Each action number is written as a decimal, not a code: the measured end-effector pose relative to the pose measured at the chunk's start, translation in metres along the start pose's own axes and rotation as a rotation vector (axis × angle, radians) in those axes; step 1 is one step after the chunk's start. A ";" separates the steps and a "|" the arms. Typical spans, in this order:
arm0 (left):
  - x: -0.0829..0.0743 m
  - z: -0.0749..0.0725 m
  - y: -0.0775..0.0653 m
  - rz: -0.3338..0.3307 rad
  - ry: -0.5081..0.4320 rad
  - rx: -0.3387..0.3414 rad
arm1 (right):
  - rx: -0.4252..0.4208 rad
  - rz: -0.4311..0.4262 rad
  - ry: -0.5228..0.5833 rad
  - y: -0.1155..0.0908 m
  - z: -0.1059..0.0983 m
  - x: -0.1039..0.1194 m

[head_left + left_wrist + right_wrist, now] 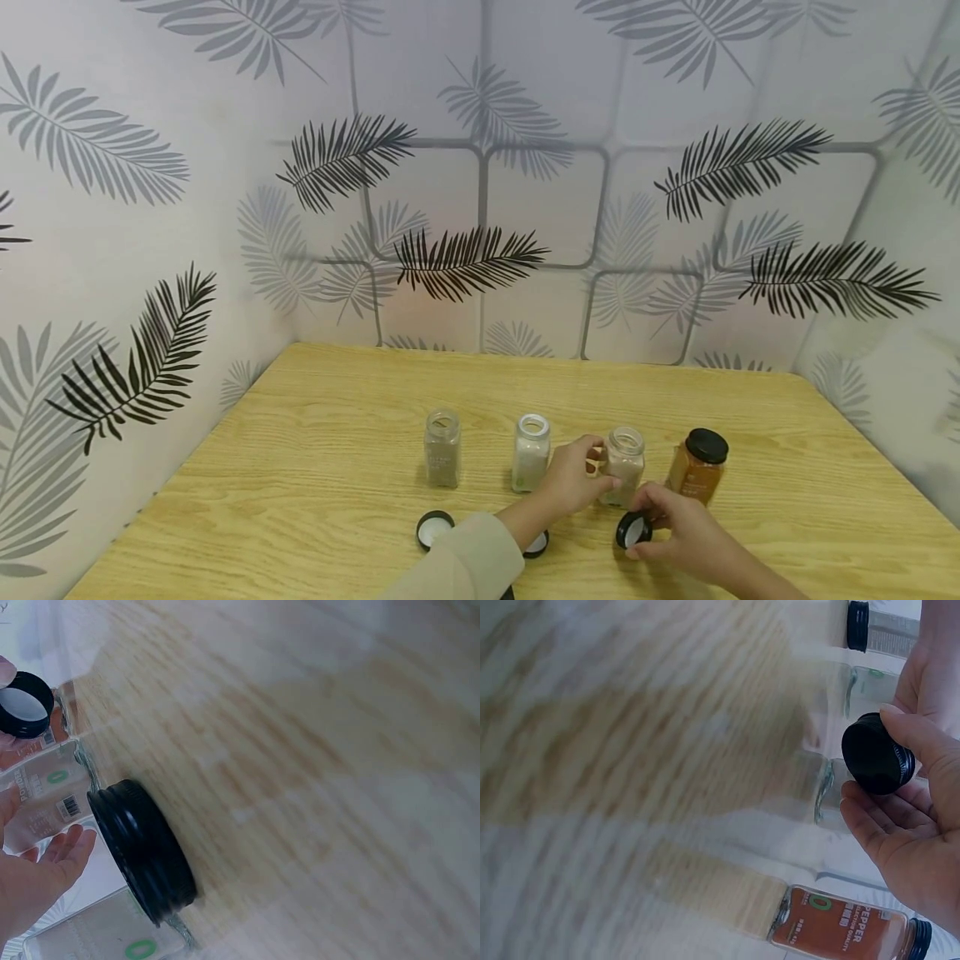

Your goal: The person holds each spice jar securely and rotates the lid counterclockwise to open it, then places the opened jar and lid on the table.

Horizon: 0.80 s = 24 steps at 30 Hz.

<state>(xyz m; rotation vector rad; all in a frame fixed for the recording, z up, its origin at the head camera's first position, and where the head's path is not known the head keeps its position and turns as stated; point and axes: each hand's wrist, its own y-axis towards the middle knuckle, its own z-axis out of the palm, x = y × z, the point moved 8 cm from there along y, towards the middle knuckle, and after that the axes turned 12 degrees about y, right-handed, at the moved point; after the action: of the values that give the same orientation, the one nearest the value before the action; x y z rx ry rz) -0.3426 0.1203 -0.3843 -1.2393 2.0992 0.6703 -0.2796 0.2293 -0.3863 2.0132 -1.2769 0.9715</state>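
Observation:
A row of square glass spice jars stands on the wooden table. My left hand (573, 477) holds an uncapped jar of pale powder (624, 471), thumb in front and fingers at its left side. Just in front of that jar, my right hand (686, 533) pinches a black screw lid (634, 531) between thumb and fingers, white inside facing left. In the right wrist view, the same lid (877, 754) shows its black top. An orange-brown pepper jar (696, 471) with its black lid on stands right of the held jar.
Left of my hands stand two uncapped jars, one of whitish powder (531, 454) and one of grey-brown powder (442, 450). A black lid (435, 530) lies white side up in front; another lid (536, 545) is partly hidden by my left forearm. A leaf-patterned wall (450, 308) rises behind the table.

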 end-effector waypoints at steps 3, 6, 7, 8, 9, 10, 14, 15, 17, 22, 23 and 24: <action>0.000 0.000 0.000 -0.002 0.002 0.002 | 0.005 0.005 0.009 0.001 0.003 -0.002; 0.000 0.000 0.000 0.001 0.003 0.002 | 0.006 0.008 0.015 0.002 0.005 -0.003; 0.000 0.000 0.000 0.005 0.003 0.003 | 0.006 0.011 0.014 0.002 0.006 -0.003; 0.000 0.000 0.001 0.009 0.001 0.002 | 0.005 0.014 0.013 0.002 0.007 -0.004; 0.000 0.000 0.001 0.012 0.001 0.002 | 0.004 0.017 0.015 0.002 0.007 -0.004; 0.000 0.000 0.001 0.016 -0.003 0.002 | 0.004 0.026 0.022 0.003 0.008 -0.005; 0.000 0.000 0.001 0.027 -0.007 -0.001 | 0.018 0.038 0.044 0.004 0.010 -0.007; 0.000 0.000 0.001 0.028 -0.006 -0.002 | 0.023 0.041 0.050 0.004 0.010 -0.008; 0.000 -0.001 0.000 0.030 -0.004 -0.005 | 0.031 0.046 0.061 0.004 0.011 -0.008; -0.001 -0.001 -0.001 0.026 -0.010 -0.002 | 0.035 0.064 0.065 0.005 0.012 -0.009; -0.001 -0.001 -0.001 0.026 -0.012 -0.001 | 0.036 0.069 0.065 0.005 0.012 -0.010; -0.001 -0.001 -0.001 0.026 -0.014 -0.001 | 0.037 0.072 0.062 0.005 0.012 -0.010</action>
<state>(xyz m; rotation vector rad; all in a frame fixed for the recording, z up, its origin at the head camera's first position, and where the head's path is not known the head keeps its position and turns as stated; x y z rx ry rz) -0.3411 0.1197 -0.3825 -1.2061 2.1070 0.6894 -0.2835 0.2233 -0.4008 1.9604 -1.3148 1.0902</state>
